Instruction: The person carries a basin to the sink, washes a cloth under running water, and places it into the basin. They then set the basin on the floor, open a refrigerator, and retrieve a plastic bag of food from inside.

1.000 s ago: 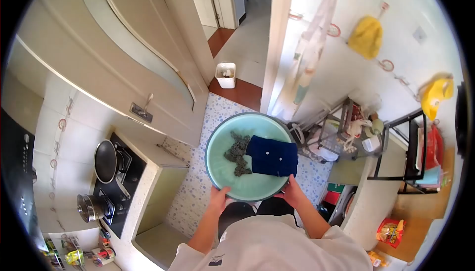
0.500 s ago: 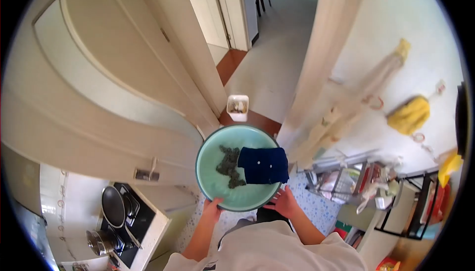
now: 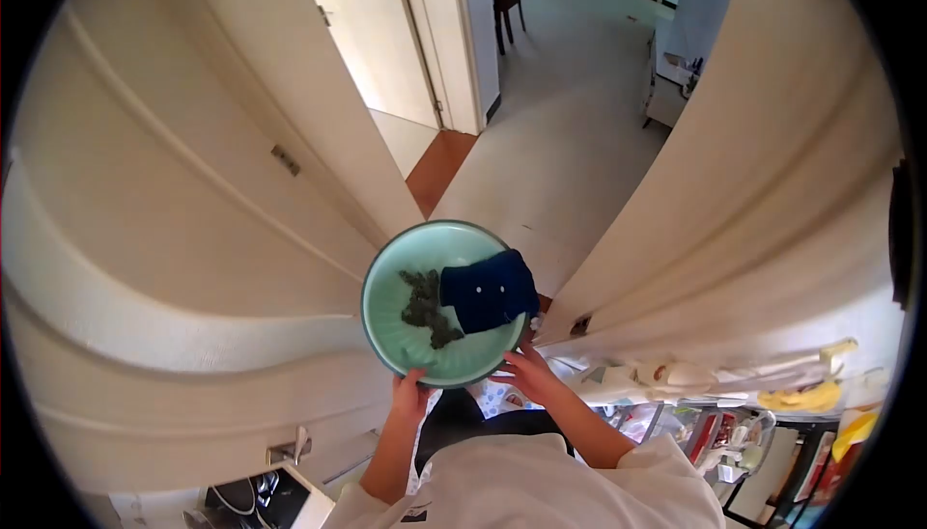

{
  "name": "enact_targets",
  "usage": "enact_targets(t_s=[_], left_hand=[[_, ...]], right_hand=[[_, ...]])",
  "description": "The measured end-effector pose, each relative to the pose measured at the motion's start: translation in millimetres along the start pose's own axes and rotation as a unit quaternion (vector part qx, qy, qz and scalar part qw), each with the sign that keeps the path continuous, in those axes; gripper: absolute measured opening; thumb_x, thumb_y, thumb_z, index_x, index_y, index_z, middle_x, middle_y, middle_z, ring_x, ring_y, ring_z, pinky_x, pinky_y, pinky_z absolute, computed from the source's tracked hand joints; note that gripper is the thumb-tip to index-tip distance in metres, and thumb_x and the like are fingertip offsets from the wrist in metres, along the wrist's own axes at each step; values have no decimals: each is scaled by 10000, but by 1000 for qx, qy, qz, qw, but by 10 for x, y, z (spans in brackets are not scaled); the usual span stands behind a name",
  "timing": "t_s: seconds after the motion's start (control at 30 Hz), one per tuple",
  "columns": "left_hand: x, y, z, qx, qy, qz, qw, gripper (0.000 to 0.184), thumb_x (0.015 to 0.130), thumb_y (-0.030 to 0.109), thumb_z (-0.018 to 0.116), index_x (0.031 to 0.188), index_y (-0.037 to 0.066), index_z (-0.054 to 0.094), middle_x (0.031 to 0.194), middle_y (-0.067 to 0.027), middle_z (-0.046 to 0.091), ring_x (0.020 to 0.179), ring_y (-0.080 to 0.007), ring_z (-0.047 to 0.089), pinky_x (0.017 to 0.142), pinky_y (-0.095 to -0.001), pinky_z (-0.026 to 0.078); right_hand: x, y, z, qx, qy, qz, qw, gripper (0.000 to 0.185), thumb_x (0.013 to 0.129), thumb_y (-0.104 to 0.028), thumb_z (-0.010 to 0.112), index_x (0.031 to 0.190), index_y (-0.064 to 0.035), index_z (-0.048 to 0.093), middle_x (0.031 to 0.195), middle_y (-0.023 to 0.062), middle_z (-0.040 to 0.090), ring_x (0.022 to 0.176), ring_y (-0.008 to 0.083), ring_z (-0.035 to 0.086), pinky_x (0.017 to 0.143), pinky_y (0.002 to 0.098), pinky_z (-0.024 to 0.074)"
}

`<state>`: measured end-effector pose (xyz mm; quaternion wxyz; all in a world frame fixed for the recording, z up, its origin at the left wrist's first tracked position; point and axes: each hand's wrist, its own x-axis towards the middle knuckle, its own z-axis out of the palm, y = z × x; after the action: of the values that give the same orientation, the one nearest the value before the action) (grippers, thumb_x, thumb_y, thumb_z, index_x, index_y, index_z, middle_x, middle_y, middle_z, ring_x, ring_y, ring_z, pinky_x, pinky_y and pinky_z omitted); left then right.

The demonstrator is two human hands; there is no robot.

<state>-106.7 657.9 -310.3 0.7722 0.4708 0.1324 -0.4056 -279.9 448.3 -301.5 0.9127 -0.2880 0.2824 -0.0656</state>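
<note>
The left hand (image 3: pixel 410 396) pinches a round, pale-green plastic basin (image 3: pixel 384 302); the right hand (image 3: pixel 533 376), fingers spread, touches it; folded navy cloth (image 3: pixel 491 299) lies inside.

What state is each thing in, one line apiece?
Basin: upright, held off the floor
Navy cloth: looks folded, lying in the basin
Dark clump: loosely bunched, material unclear
Left hand: gripping the rim
Right hand: at the rim, grip unclear
Door: open
</note>
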Motion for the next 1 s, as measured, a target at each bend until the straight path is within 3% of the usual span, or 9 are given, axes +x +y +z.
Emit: enact_targets(t_s=[0.17, 0.33, 0.63, 0.67, 0.77, 1.0], left_hand=[[1005, 270, 582, 22, 15, -10, 1000, 486, 835, -33, 547, 1299, 47, 428, 1135, -156, 597, 921, -299, 668, 665, -373, 607], [1990, 509, 1215, 83, -23, -31, 996, 520, 821, -31, 556, 1313, 60, 415, 1164, -154, 578, 1003, -302, 642, 735, -416, 614], [3231, 677, 2308, 171, -53, -74, 981, 516, 799, -6, 572, 1293, 54, 436, 1187, -143, 577, 986, -313, 653, 738, -415, 623], [3365, 674, 2399, 159, -62, -99, 980, 526, 826, -37, 574, 1319, 65, 421, 1210, -141, 563, 1054, -321, 628, 751, -410, 622], [3638, 644, 2712, 150, -116, -112, 975, 518, 835, -29, 568, 1322, 73, 424, 1211, -140, 566, 1062, -323, 626, 775, -427, 616], [4457, 340, 3328, 164, -105, -149, 970, 499, 863, -9, 576, 1322, 113, 423, 1209, -124, 562, 1073, -328, 612, 816, -484, 591]], right_hand=[[913, -355, -49, 79, 70, -36, 994, 559, 926, -139, 623, 1410, -164, 345, 1311, 115, 514, 1133, 334, 589, 941, 532, 522], [1721, -864, -100, 90, 185, -58, 977, 535, 888, -84, 647, 1355, -125, 390, 1271, 130, 536, 1129, 353, 589, 895, 553, 535], [2445, -1898, -281, 167, 301, -87, 935, 499, 865, -2, 588, 1328, -86, 422, 1266, 145, 539, 1131, 351, 580, 871, 559, 553], [2511, -1976, -324, 166, 304, -109, 932, 494, 862, -5, 597, 1322, -72, 431, 1257, 148, 544, 1131, 351, 579, 869, 543, 557], [2700, -2135, -547, 170, 328, -109, 923, 596, 863, 6, 573, 1402, -128, 359, 1325, 130, 495, 1203, 345, 515, 889, 573, 502], [3237, -2740, -1178, 208, 345, -145, 904, 611, 811, -35, 623, 1370, -140, 399, 1242, 116, 544, 1115, 323, 577, 793, 513, 562]])
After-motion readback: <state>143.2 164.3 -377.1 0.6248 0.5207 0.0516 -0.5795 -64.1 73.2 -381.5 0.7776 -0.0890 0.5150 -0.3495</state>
